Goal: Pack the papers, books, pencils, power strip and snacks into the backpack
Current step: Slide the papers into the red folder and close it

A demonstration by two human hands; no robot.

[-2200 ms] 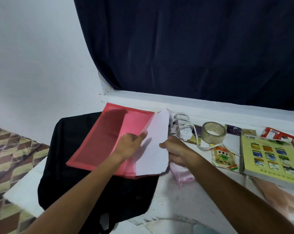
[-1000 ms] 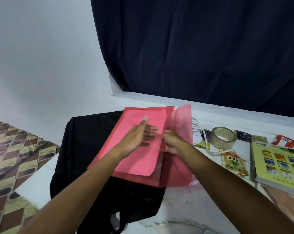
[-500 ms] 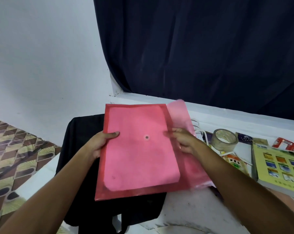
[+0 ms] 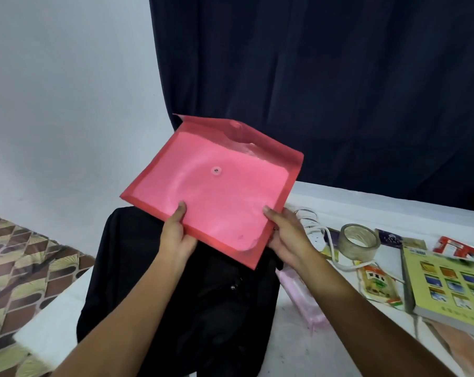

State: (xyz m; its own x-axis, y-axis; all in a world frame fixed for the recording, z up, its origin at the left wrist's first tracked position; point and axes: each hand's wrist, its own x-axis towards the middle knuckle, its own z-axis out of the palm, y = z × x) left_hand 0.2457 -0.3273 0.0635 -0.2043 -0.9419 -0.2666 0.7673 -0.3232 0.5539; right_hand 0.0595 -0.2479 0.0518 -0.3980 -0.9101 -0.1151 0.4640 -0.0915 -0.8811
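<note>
Both hands hold a red translucent snap folder with paper inside, raised and tilted above the black backpack. My left hand grips its near left edge, my right hand its near right corner. The flap stands open at the far edge, away from the snap button. To the right on the table lie a white power strip with its cord, a snack packet and a yellow-green book.
A roll of clear tape, a pink plastic pouch, a red packet and dark packets lie on the white table. A dark curtain hangs behind. Patterned floor shows at the left.
The white paper went into the folder. I then turned the folder and lifted it off the backpack, both hands shifting to its near edge.
</note>
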